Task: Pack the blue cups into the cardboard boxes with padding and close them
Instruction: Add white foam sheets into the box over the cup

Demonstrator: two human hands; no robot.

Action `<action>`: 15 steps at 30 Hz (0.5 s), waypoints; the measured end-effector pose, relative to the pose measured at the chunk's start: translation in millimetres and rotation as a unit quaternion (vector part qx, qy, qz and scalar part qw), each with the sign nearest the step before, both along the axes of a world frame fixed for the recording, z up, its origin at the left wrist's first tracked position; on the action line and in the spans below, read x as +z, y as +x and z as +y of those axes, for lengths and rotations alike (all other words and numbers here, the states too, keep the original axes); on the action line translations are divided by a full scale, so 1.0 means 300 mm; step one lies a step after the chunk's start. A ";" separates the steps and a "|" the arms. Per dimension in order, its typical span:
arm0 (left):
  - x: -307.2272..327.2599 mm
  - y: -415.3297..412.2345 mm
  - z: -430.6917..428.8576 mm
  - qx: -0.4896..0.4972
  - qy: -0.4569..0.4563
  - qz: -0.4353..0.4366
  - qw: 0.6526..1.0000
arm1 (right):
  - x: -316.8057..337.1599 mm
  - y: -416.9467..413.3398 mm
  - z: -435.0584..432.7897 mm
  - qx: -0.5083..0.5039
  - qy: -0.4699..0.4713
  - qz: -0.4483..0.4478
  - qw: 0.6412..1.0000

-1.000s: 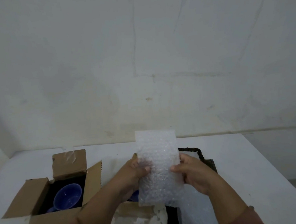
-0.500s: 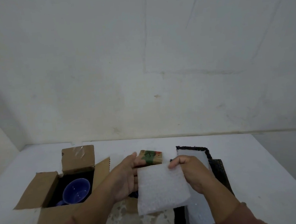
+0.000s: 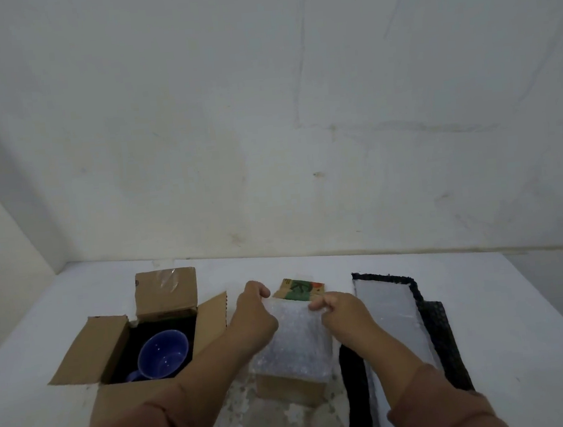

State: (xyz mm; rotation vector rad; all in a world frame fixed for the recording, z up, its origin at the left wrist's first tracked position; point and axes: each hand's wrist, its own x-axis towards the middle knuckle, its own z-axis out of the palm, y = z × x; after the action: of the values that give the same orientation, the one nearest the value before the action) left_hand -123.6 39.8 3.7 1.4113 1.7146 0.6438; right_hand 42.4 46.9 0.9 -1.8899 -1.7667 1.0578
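Note:
A blue cup [image 3: 163, 355] stands inside the open cardboard box [image 3: 113, 336] on the left, its flaps spread out. A second, smaller cardboard box [image 3: 291, 386] sits in the middle; a far flap with a green and red print [image 3: 299, 289] sticks up behind it. A sheet of bubble wrap [image 3: 294, 343] lies over the top of this box and hides what is inside. My left hand [image 3: 253, 314] pinches the sheet's far left corner. My right hand [image 3: 339, 309] pinches its far right corner.
A long strip of white padding [image 3: 391, 316] lies on black mesh material [image 3: 440, 339] to the right of the middle box. The white table [image 3: 523, 310] ends at a wall behind and drops off at the far right.
The bubble wrap sheet was held upright in front of me; both hands have lowered it flat onto the middle box. The camera has tipped and moved nearer.

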 end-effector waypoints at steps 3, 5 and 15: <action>-0.037 0.009 0.015 -0.040 0.044 0.108 0.992 | -0.024 -0.026 0.025 0.037 0.021 -0.084 0.996; -0.063 0.013 0.022 -0.085 0.074 0.176 0.978 | -0.043 -0.037 0.030 0.043 0.028 -0.138 0.989; -0.071 -0.021 0.025 -0.284 0.110 0.482 0.821 | -0.089 -0.038 -0.003 0.126 0.167 -0.333 0.919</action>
State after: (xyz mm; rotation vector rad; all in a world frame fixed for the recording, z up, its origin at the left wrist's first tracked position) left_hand -129.8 47.4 -17.5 2.5481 1.7584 -0.3119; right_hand 31.1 46.2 -25.8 -1.9575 -2.4154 0.1217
